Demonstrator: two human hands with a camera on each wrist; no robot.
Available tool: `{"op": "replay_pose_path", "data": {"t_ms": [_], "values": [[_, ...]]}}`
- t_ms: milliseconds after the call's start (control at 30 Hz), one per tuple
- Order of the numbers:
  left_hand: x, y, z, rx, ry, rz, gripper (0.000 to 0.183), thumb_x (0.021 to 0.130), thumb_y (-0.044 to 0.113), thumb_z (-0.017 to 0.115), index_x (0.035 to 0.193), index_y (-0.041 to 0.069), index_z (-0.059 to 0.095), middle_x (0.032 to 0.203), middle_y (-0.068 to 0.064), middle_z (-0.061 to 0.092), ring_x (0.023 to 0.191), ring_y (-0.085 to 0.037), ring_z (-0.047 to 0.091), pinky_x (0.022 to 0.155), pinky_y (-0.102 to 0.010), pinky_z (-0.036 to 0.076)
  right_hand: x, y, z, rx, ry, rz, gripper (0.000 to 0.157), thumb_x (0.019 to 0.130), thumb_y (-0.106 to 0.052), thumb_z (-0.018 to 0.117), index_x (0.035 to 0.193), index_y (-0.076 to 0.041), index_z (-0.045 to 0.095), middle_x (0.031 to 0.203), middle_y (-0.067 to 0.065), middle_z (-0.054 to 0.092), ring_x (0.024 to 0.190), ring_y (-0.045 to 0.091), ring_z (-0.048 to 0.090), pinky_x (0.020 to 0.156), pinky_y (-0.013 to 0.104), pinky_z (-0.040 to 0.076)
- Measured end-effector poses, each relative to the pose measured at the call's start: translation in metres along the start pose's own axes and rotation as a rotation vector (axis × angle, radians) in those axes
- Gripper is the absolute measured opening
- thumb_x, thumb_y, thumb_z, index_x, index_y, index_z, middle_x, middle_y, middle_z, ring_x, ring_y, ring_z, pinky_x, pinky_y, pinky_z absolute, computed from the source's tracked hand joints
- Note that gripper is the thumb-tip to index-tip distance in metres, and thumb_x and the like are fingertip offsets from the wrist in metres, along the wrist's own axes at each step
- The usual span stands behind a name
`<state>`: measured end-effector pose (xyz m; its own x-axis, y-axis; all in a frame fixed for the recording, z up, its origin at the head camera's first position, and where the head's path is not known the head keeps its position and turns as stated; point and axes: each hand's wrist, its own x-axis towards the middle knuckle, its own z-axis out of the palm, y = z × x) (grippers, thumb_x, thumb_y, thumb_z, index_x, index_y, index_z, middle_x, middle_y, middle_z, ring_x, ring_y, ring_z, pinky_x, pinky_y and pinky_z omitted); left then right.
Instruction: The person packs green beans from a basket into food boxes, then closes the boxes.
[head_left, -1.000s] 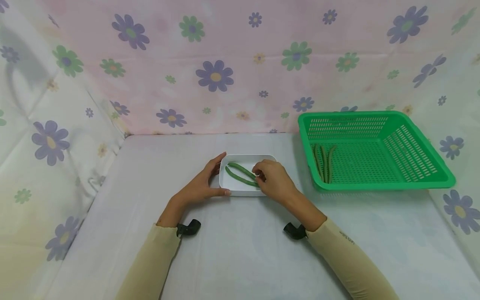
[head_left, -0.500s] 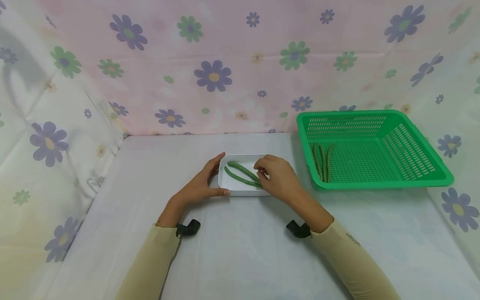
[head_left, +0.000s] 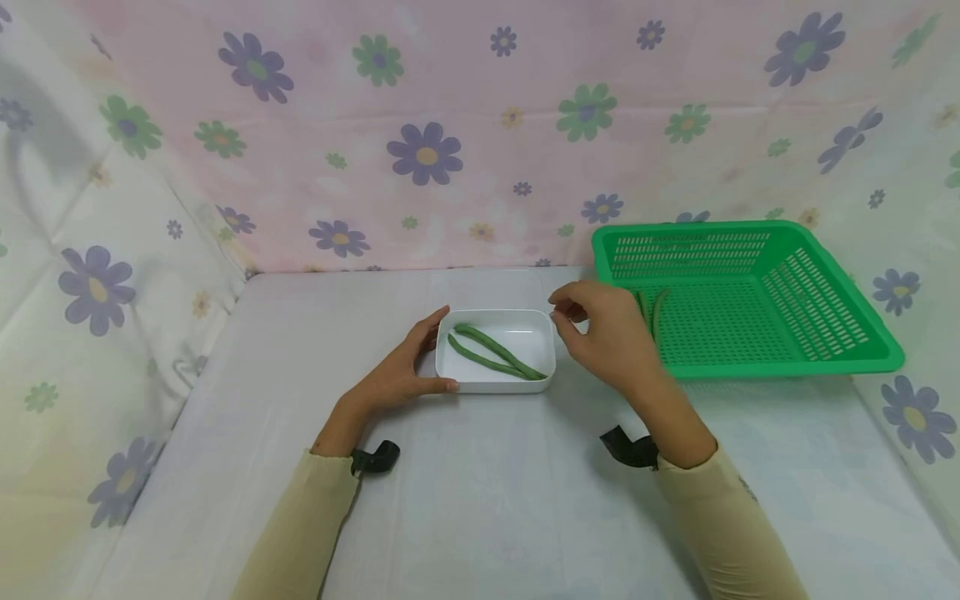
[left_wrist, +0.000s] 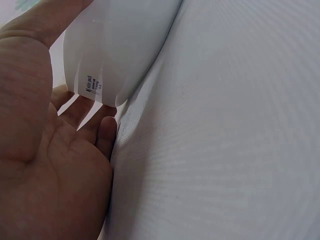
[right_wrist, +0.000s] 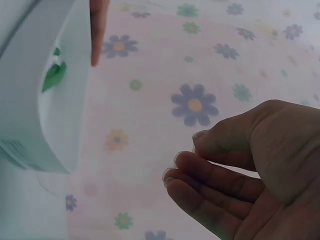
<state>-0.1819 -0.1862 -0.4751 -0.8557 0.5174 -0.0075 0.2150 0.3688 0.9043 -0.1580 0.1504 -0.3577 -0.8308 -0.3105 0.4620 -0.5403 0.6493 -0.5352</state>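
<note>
Two green beans [head_left: 487,350] lie in a small white rectangular container [head_left: 551,333], one crossing the other near its right end. My left hand [head_left: 401,367] grips the container's left end, thumb along the near side and fingers round the far corner. In the left wrist view the fingers reach round the end wall of the white container [left_wrist: 120,45], by its small printed label. My right hand [head_left: 607,333] is in the air just right of the container, fingers loosely bent. The right wrist view shows nothing between the thumb and fingers of this right hand [right_wrist: 240,170].
To the right stands a green plastic basket [head_left: 750,371] with long green beans [head_left: 657,317] along its left side, partly hidden by my right hand. A flowered cloth [head_left: 480,100] hangs behind the white-covered table [head_left: 465,500].
My right hand has let go of a bean and moved right, out of the container towards the basket. Both beans now show in full. My left hand keeps its hold.
</note>
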Motion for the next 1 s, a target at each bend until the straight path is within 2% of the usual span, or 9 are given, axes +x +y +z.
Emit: {"op": "replay_pose_path", "data": {"t_ms": [333, 533, 800, 1000], "values": [[0.000, 0.000, -0.001, 0.023, 0.001, 0.003, 0.117, 0.086, 0.028, 0.092, 0.172, 0.032, 0.013, 0.173, 0.002, 0.024, 0.155, -0.028, 0.034, 0.127, -0.052, 0.027, 0.002, 0.023, -0.029, -0.036, 0.012, 0.123, 0.011, 0.095, 0.002, 0.073, 0.106, 0.004, 0.076, 0.096, 0.017, 0.076, 0.082, 0.030, 0.073, 0.076, 0.048, 0.063], [0.000, 0.002, -0.001, 0.014, -0.001, 0.016, 0.117, 0.087, 0.027, 0.092, 0.172, 0.028, 0.012, 0.173, -0.001, 0.025, 0.156, -0.029, 0.033, 0.128, -0.054, 0.026, 0.001, 0.044, -0.043, -0.021, 0.021, 0.192, 0.014, 0.099, -0.001, 0.069, 0.109, 0.003, 0.077, 0.098, 0.018, 0.076, 0.085, 0.031, 0.072, 0.077, 0.049, 0.062], [0.000, -0.002, -0.001, 0.014, -0.001, 0.024, 0.116, 0.087, 0.023, 0.091, 0.172, 0.027, 0.012, 0.172, -0.003, 0.027, 0.156, -0.030, 0.034, 0.128, -0.053, 0.026, -0.004, 0.066, -0.057, -0.105, -0.020, 0.277, 0.017, 0.102, -0.004, 0.065, 0.115, 0.003, 0.074, 0.105, 0.023, 0.075, 0.092, 0.037, 0.071, 0.080, 0.055, 0.058], [0.000, -0.002, 0.000, 0.011, -0.006, 0.018, 0.116, 0.087, 0.023, 0.091, 0.172, 0.028, 0.012, 0.171, -0.004, 0.028, 0.156, -0.030, 0.033, 0.128, -0.053, 0.025, -0.010, 0.083, -0.064, -0.158, -0.067, 0.310, 0.019, 0.104, -0.004, 0.062, 0.116, 0.005, 0.073, 0.108, 0.027, 0.073, 0.095, 0.041, 0.069, 0.079, 0.057, 0.056]]}}
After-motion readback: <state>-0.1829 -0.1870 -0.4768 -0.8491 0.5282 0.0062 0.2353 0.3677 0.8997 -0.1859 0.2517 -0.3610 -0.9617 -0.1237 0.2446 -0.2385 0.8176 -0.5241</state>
